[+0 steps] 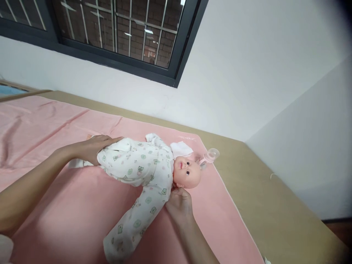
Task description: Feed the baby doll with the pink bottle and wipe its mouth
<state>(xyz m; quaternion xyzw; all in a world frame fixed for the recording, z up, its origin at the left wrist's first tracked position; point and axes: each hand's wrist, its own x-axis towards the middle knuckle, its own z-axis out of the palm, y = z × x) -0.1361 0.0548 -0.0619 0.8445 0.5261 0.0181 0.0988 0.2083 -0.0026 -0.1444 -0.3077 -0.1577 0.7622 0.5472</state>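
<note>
A baby doll (143, 161) lies face up on a pink cloth (77, 209), its head toward the right. It wears a white suit printed with small green and brown figures. My left hand (96, 146) grips the doll around the hip and upper legs, with the fingers stretched over its far side. Close to the doll's neck, my right hand (180, 205) has its fingers curled in under the shoulder and the back of the head. Those fingertips are partly hidden. One long sleeve hangs toward me over the cloth.
A clear baby bottle (210, 156) lies beyond the doll's head at the cloth's edge. A folded white cloth (181, 149) is beside the head. The wooden tabletop (247, 183) meets a white wall (233, 73) under a dark-framed window (176, 69).
</note>
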